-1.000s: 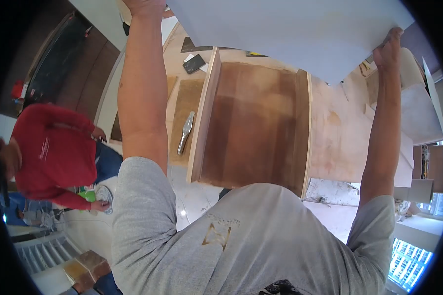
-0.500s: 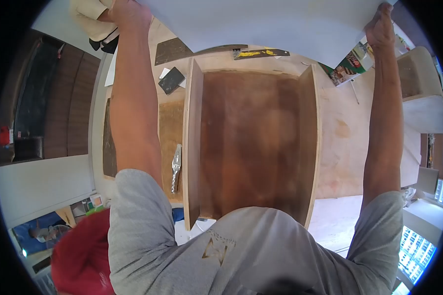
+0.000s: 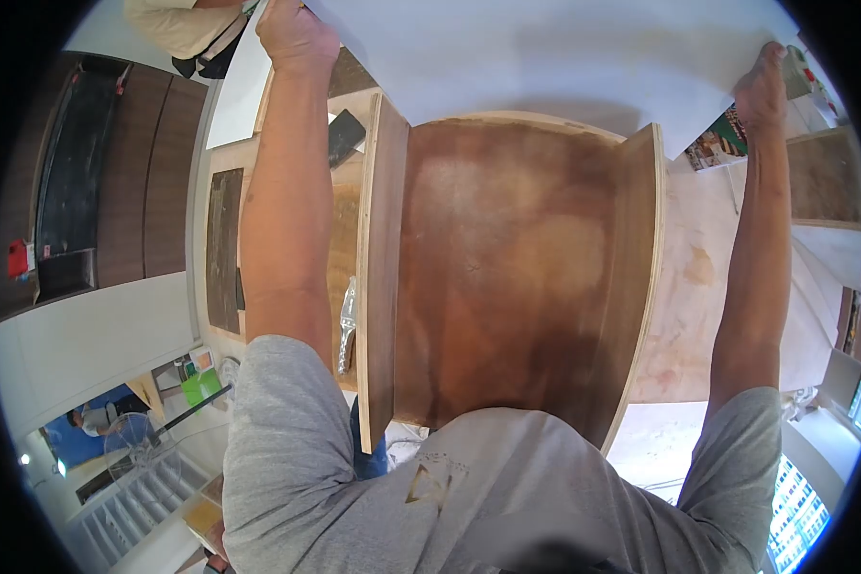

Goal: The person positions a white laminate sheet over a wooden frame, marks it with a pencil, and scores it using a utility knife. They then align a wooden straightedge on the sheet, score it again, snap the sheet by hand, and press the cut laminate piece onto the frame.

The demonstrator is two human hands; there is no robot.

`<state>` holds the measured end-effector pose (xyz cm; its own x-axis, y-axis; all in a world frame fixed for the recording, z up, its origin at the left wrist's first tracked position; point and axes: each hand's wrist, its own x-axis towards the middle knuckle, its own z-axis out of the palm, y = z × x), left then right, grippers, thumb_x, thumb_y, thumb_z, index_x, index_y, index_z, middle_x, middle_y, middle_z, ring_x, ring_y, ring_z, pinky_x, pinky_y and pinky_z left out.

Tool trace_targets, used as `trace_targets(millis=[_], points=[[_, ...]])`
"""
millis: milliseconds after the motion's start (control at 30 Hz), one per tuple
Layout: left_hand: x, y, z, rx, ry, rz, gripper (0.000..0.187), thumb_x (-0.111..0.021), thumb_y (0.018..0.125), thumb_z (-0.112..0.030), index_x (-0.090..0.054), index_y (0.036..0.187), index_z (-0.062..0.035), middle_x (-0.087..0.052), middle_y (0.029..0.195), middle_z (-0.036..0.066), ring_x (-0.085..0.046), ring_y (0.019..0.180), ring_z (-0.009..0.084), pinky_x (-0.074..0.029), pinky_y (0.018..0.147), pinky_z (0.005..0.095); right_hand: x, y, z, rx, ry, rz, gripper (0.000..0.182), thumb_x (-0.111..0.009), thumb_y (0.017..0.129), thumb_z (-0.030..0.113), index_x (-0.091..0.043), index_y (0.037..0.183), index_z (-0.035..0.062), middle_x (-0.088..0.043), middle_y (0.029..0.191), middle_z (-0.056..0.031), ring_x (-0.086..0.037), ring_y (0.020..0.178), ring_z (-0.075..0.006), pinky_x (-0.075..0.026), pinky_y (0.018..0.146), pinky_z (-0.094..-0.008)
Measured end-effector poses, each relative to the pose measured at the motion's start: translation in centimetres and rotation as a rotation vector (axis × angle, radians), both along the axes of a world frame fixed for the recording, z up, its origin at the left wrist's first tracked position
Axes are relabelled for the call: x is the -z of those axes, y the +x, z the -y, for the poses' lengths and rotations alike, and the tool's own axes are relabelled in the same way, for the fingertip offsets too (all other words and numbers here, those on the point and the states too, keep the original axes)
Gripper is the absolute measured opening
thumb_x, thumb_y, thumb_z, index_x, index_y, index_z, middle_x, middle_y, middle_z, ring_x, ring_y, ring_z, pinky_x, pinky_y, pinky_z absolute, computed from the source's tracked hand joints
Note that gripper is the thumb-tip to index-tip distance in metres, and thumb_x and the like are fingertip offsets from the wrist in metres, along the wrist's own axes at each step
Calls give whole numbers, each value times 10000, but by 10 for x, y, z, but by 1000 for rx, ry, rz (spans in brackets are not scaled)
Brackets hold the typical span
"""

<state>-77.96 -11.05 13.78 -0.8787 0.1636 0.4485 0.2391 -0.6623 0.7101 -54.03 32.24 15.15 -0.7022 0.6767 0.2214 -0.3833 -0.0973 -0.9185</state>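
Observation:
Both my arms are stretched forward, holding a large white sheet (image 3: 545, 48) by its two edges. My left hand (image 3: 295, 36) grips its left edge and my right hand (image 3: 763, 88) grips its right edge. The sheet hangs over the far end of an open wooden box frame (image 3: 507, 277) with a brown glue-stained bottom and two upright plywood side walls. The near end of the frame is hidden by my grey shirt.
The frame lies on a plywood worktable (image 3: 698, 287). A metal trowel (image 3: 346, 325) and a dark pad (image 3: 344, 136) lie left of the frame. Another person in a beige top (image 3: 177, 24) stands at the far left. Dark cabinets (image 3: 96, 172) line the left wall.
The view has shifted, and the frame looks nearer and larger. The white sheet has come lower over the frame's far end. The person in red has left the view.

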Motion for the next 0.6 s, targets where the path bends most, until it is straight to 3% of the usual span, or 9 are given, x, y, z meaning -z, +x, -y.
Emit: trace_targets(millis=[167,233,300,367,433,500,600], points=[[-3,15,-8,45,10,-77,399,-575,998,-256,-539,1281,24,-650,1225,132,-599,1177,286,-449,1043,431,19,1,-17,-4,-46,-10,611,-522,946,615,-538,1286,108,-519,1401,-88,-485,1292,-275,-353,1138,-413],[-10,10,-1,470,340,319,401,-574,1001,-269,-547,1273,24,-651,1223,134,-606,1162,283,-457,1030,429,22,8,-12,29,-116,-4,638,-534,943,607,-521,1309,84,-523,1403,-89,-489,1293,-273,-359,1141,-423],[-7,4,-1,503,324,333,401,-573,1002,-281,-557,1264,23,-652,1220,134,-611,1148,280,-467,1017,428,31,13,-13,33,-155,5,654,-539,939,607,-512,1322,77,-525,1403,-92,-489,1297,-274,-362,1144,-435],[-2,1,-16,140,-41,-25,400,-572,1003,-292,-568,1254,20,-653,1216,134,-615,1134,278,-477,1003,428,46,20,-22,12,-169,25,658,-536,934,614,-510,1326,86,-526,1401,-96,-484,1303,-278,-363,1147,-448],[-16,8,-7,470,228,349,397,-573,1003,-297,-576,1244,18,-656,1207,129,-617,1122,274,-478,999,422,57,28,-13,19,-225,39,681,-502,939,633,-485,1350,90,-510,1414,-104,-476,1309,-288,-365,1142,-456],[-22,12,-1,636,374,544,397,-571,1004,-302,-579,1240,17,-654,1207,129,-613,1126,273,-472,1005,418,60,30,-5,32,-224,49,704,-472,940,652,-462,1369,94,-497,1421,-109,-469,1311,-293,-366,1137,-457],[-6,0,-4,450,235,369,399,-564,1006,-305,-577,1246,15,-646,1225,134,-596,1157,274,-450,1032,416,67,25,-9,76,-129,63,732,-441,938,678,-438,1385,99,-491,1413,-105,-467,1309,-291,-366,1129,-448]])
